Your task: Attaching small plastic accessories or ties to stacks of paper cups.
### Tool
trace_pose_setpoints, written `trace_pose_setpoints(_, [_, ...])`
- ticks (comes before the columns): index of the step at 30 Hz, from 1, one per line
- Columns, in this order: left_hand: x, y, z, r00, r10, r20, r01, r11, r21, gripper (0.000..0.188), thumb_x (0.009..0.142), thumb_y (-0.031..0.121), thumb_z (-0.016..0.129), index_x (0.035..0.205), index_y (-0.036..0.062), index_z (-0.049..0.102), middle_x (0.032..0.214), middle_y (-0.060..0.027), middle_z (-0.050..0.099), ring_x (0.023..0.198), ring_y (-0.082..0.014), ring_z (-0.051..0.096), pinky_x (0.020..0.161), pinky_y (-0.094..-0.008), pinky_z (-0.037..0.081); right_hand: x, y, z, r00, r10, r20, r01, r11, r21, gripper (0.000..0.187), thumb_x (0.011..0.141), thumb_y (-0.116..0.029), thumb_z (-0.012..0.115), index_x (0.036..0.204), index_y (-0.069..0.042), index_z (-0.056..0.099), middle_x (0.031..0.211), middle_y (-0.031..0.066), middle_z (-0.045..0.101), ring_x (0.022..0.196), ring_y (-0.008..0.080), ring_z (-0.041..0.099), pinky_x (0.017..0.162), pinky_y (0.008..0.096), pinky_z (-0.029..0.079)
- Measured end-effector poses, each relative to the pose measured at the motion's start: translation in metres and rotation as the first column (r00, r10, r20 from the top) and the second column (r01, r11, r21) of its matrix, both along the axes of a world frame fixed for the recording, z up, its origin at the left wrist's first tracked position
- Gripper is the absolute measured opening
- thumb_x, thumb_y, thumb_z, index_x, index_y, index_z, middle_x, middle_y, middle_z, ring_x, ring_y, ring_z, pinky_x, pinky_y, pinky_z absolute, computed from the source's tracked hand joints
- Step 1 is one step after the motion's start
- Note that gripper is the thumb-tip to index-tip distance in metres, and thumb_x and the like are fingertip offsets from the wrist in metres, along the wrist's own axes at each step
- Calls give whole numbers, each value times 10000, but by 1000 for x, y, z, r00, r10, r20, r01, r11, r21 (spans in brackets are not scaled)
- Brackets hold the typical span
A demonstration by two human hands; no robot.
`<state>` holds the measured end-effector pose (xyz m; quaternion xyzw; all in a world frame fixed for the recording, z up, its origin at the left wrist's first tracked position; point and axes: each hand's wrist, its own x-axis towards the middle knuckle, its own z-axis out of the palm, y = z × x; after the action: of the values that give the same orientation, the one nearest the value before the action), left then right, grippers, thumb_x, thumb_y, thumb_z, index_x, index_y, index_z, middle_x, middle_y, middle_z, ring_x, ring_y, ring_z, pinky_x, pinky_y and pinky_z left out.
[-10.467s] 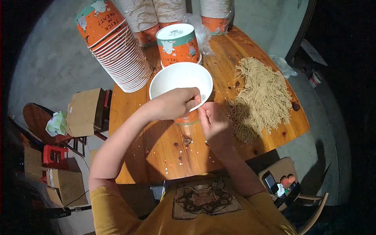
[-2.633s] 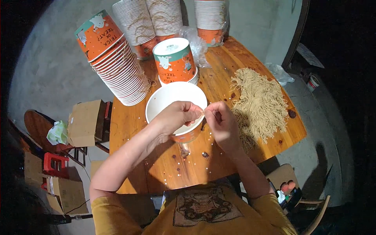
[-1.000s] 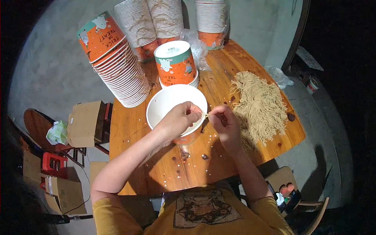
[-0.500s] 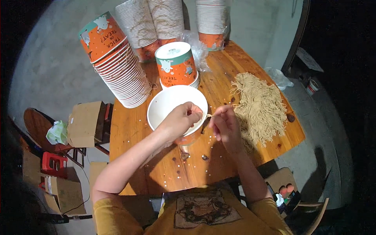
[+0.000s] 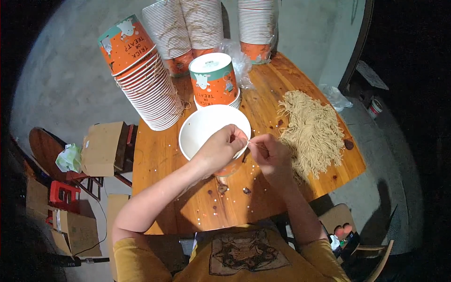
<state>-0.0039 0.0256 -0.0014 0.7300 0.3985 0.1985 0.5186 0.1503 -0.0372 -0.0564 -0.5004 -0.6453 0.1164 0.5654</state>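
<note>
An open paper bucket (image 5: 201,126), white inside and orange outside, stands on the table in front of me. My left hand (image 5: 221,149) reaches over its right rim, thumb and fingers pinched on a thin beige cord (image 5: 249,142). Just right of the rim, my right hand (image 5: 271,156) pinches the same cord, the two sets of fingertips nearly meeting. Whether the cord passes through the bucket's wall is hidden by my fingers. To the right lies a heap of beige cords (image 5: 312,134).
Behind the bucket stand upturned orange-and-green buckets (image 5: 213,84). A tall leaning stack (image 5: 149,94) is at left, with more stacks (image 5: 202,23) at the back beside clear plastic (image 5: 239,63). Small white bits dot the wooden table (image 5: 235,207). Cardboard boxes (image 5: 102,148) are off the left side.
My right hand has moved slightly left, bringing its fingertips up to those of my left hand. The length of cord showing between them is shorter. The view has shifted a little.
</note>
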Motion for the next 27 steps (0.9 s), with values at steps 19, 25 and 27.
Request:
trace_pose_setpoints(19, [-23,-27,5,961,53,-271,143,744,653,252,891,257,579,931,23,492,712,-158,588,693,-322,616,621,-401,480,34,-11,35,961,30,275,3,993,-117,98,866,-127,590,899,-36,604,771,103,555,690,248,591,619,329,476])
trace_pose_setpoints(25, [-39,-37,3,945,82,-316,242,471,848,170,845,174,589,813,31,502,690,-126,580,677,-309,590,612,-407,472,11,19,44,957,105,271,-143,981,128,102,876,-131,542,905,-52,599,828,117,606,752,260,623,657,344,497])
trace_pose_setpoints(27, [-49,-35,8,923,80,-377,287,513,809,105,836,116,585,896,40,544,799,-115,594,789,-312,575,685,-398,471,7,24,42,971,141,194,-149,988,28,113,875,-141,543,918,-52,598,817,120,617,752,268,631,658,348,501])
